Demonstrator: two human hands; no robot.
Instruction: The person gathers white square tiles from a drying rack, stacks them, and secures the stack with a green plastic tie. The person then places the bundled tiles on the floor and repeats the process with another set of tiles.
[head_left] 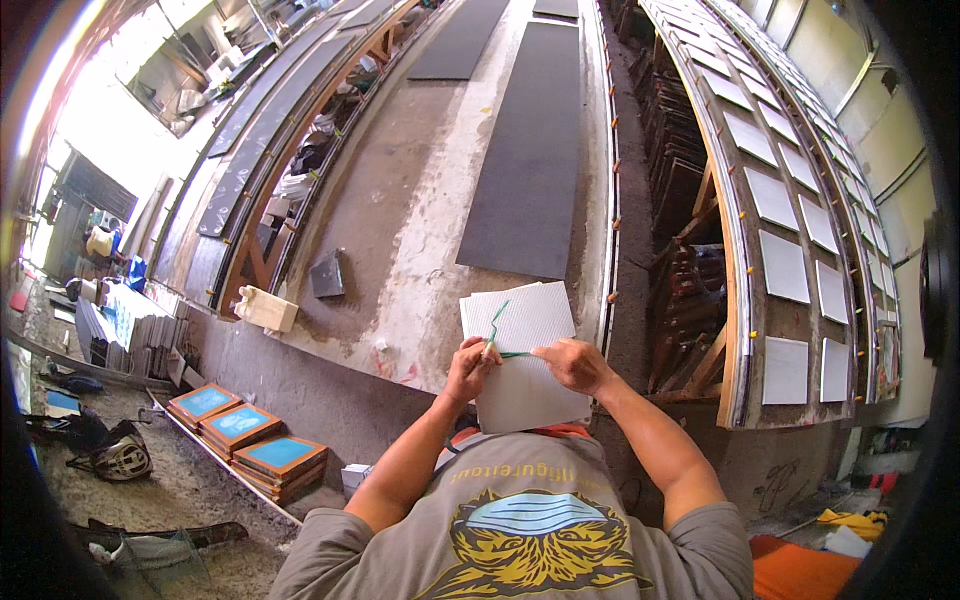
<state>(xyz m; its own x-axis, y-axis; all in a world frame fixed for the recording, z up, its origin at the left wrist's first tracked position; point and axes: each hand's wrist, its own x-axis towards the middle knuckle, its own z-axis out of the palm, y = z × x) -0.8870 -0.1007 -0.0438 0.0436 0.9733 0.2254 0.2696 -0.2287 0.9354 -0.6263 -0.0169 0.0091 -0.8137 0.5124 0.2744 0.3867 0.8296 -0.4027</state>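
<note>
A stack of white textured square sheets [532, 397] rests against the near edge of the long table, right in front of my body. Across it runs a thin green string [515, 354], with a loose end sticking up over the upper left of the stack. My left hand [467, 371] is closed on the string at the stack's left side, fingers pinched together. On the right side my right hand [573, 364] is also closed, pinching the string where it crosses the sheets. The string is stretched between the two hands. Whether it goes under the stack is hidden.
Dark flat boards [530, 150] lie along the table [350, 330]. A small dark block [327, 274] and a pale wooden block [266, 309] are at its left. Blue-meshed wooden frames [275, 455] are stacked on the lower left. White squares [784, 279] line a long rack on the right.
</note>
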